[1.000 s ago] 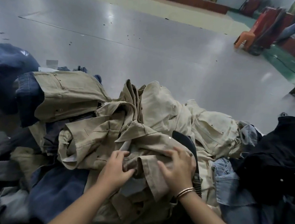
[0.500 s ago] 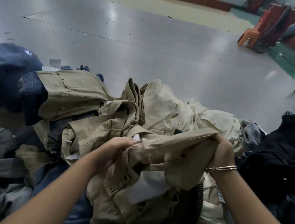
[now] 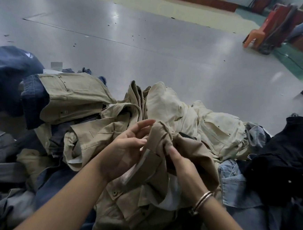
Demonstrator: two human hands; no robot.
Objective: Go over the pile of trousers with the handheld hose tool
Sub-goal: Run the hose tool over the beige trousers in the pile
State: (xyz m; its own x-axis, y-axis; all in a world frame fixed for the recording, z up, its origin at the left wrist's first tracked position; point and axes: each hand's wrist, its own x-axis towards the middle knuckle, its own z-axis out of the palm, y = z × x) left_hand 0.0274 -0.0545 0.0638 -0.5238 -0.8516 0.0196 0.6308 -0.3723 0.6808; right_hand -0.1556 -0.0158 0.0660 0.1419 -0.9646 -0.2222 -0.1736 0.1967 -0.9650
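Two hands work a bunched fold of khaki trousers atop the pile of trousers on the grey floor. The left hand is spread, fingers loose beside the fold; the right hand pinches it from below, fingertips hidden in cloth. The hose tool shows only as a dark sliver behind the fold. Dark garments at both edges are cut off and blurred.

Heaped trousers, khaki, cream, denim, rumpled
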